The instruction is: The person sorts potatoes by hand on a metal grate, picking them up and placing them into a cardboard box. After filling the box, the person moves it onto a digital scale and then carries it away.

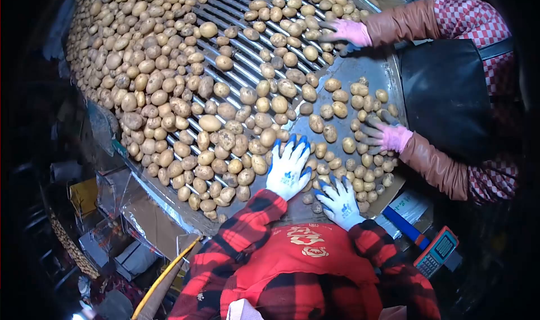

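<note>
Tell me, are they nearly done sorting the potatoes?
Not nearly. A small batch of potatoes already lies on the flat plate. The left hand and right hand, in white gloves, rest flat among potatoes; a co-worker's pink gloves do too. A big heap still waits on the rollers.

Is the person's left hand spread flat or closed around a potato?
Spread flat. The left hand lies palm down, fingers fanned, on the potatoes; none is gripped.
</note>
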`<state>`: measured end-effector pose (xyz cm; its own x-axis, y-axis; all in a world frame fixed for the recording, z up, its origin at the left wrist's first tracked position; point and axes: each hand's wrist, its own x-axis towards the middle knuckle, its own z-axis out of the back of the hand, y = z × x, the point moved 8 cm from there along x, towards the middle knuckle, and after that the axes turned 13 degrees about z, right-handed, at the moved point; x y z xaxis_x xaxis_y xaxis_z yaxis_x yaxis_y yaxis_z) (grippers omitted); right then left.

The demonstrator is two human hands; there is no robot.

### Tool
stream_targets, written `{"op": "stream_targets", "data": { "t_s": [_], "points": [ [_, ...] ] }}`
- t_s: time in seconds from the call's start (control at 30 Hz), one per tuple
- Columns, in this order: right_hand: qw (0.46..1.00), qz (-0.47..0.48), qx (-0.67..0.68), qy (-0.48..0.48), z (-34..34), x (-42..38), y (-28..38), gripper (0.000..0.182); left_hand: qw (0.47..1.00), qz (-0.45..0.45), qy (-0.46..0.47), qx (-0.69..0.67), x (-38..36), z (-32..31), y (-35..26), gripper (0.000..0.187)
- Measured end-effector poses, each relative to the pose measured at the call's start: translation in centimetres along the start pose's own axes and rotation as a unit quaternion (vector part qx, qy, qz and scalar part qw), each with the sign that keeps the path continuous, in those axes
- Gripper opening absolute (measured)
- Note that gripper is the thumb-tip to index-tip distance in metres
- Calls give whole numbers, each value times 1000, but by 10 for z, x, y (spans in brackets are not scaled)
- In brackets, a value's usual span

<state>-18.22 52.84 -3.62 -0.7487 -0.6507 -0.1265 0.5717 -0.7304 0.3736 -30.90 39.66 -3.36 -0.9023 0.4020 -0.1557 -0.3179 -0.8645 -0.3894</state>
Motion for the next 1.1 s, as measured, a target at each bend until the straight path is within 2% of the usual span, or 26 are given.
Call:
{"op": "stream_targets", "data": {
  "t_s": [0.03, 0.1, 0.17, 0.23, 0.3, 0.37, 0.43, 0.5, 0.53, 0.57, 0.67, 0.7, 0.77, 0.8, 0.83, 0.87, 0.9, 0.93, 0.97, 1.0, 1.03, 1.07, 1.1],
  "points": [
    [1000, -30, -2, 3, 19, 3, 3, 53, 1000, -13, 12, -7, -12, 8, 3, 60],
    [997, -42, -13, -64, 45, 17, 3, 53, 999, -20, 25, -36, -35, 14, 12, 56],
    [994, 6, 3, -107, 68, 57, 5, 53, 995, 5, -48, -92, -57, 26, 23, 48],
    [989, 45, 7, -142, 78, 110, 13, 51, 985, 34, -77, -148, -76, 39, 37, 40],
    [985, 74, 26, -151, 71, 166, 20, 53, 959, 96, -153, -217, -98, 46, 60, 34],
    [990, 38, 28, -131, 50, 212, 21, 55, 946, 178, -133, -238, -108, 57, 79, 34],
    [988, -7, -23, -152, 33, 221, 29, 55, 914, 236, -138, -300, -115, 63, 94, 35],
    [989, 27, 31, -139, 26, 205, 31, 56, 895, 277, -153, -314, -116, 68, 105, 36],
    [996, 20, 42, -74, 22, 192, 25, 56, 893, 282, -153, -316, -116, 66, 108, 36],
    [991, 31, 67, -110, 28, 175, 21, 58, 897, 279, -141, -313, -111, 61, 112, 39],
    [986, 28, 116, -117, 32, 145, -1, 65, 892, 270, -133, -338, -97, 56, 120, 41],
    [973, 33, 140, -178, 44, 144, -18, 62, 880, 275, -127, -367, -95, 58, 120, 41],
    [971, -21, 90, -221, 81, 170, -46, 57, 864, 292, -123, -391, -97, 60, 118, 41],
    [977, -34, 49, -206, 96, 191, -56, 55, 853, 295, -104, -417, -99, 55, 118, 39],
    [981, -46, 7, -190, 107, 215, -68, 52, 842, 298, -86, -442, -100, 51, 118, 38],
    [978, 4, -91, -187, 96, 238, -81, 51, 831, 295, -72, -467, -101, 47, 115, 36],
    [995, -65, -69, -23, 61, 265, -110, 51, 787, 303, -47, -536, -107, 28, 119, 36],
    [995, -64, -67, -22, 64, 286, -118, 51, 745, 309, -39, -590, -109, 21, 117, 36],
    [996, -84, -22, -33, 68, 304, -126, 39, 698, 313, -31, -643, -110, 14, 114, 35],
    [994, -101, 24, -41, 73, 318, -132, 31, 696, 317, -34, -643, -109, 16, 110, 35],
    [991, -36, -127, -29, 85, 327, -132, 32, 666, 317, 0, -675, -105, 18, 103, 38],
    [992, -37, -71, -97, 94, 321, -133, 33, 635, 316, 33, -704, -101, 18, 95, 41],
    [986, -38, -15, -163, 102, 314, -134, 35, 632, 317, 29, -706, -98, 21, 93, 41]
  ]
}}
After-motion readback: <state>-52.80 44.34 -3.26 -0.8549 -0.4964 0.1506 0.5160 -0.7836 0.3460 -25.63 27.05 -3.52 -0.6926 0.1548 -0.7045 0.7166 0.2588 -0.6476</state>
